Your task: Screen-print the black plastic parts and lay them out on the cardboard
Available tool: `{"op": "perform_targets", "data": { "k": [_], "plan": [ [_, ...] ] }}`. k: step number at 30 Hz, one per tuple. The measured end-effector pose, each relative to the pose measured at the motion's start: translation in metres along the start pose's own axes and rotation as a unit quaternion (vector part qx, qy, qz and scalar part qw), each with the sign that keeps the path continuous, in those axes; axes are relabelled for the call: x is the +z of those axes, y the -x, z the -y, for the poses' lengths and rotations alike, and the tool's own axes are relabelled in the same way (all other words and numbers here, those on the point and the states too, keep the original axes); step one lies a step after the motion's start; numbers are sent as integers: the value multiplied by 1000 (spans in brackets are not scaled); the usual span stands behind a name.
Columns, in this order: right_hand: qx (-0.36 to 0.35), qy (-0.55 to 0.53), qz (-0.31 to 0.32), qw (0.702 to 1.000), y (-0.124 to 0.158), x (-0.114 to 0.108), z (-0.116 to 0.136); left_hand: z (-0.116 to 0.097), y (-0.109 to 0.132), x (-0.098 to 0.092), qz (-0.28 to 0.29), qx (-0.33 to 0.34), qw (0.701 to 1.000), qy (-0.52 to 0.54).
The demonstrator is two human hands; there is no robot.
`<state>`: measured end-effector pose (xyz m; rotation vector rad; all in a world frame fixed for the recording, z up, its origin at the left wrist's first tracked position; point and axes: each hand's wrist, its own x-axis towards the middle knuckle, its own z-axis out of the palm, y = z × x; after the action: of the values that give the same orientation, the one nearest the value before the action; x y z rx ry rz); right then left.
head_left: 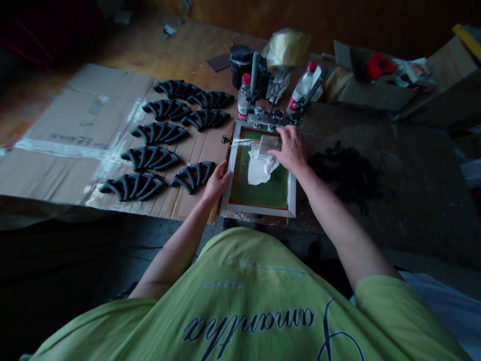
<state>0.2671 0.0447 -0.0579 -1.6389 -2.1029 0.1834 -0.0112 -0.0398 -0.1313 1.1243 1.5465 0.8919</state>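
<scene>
A screen-printing frame [292, 195] with a pale metal rim and green mesh lies in front of me. White ink [259, 172] is spread over the upper middle of the mesh. At the left rim, my left hand [217, 183] grips the frame's edge, thumb towards the rim; some fingers are hidden. My right hand [292, 149] is over the upper right of the frame, its thumb and fingers closed about the right end of a pale flat squeegee [267, 144] that rests at the ink. A metal hinge clamp [276, 120] stands at the frame's far end.
Several black, ribbed curved parts [150, 155] lie in rows on cardboard [75, 110] to the left. A dark heap of parts [345, 170] is at right. Behind the clamp stand red-capped bottles [243, 95], a black tub [240, 62] and a tape roll [288, 47]. An open carton [376, 95] sits back right.
</scene>
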Motion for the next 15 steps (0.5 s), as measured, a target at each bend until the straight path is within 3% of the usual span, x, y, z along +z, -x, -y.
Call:
{"op": "perform_targets", "data": {
  "k": [2, 5, 10, 13, 15],
  "plan": [
    [-12, 40, 74, 996, -1, 11, 22, 6, -5, 1, -3, -6, 1000, -15],
    [-22, 81, 148, 985, 19, 19, 36, 8, -9, 1, 0, -6, 1000, -21],
    [-150, 83, 206, 963, 65, 3, 35, 8, -11, 0, 2, -4, 1000, -28],
    [-200, 70, 239, 948, 65, -7, 30, 7, -11, 0, 1, 0, 1000, -23],
    [-182, 65, 228, 954, 58, -7, 30, 5, -10, -1, 3, 1, 1000, -19]
  ]
}}
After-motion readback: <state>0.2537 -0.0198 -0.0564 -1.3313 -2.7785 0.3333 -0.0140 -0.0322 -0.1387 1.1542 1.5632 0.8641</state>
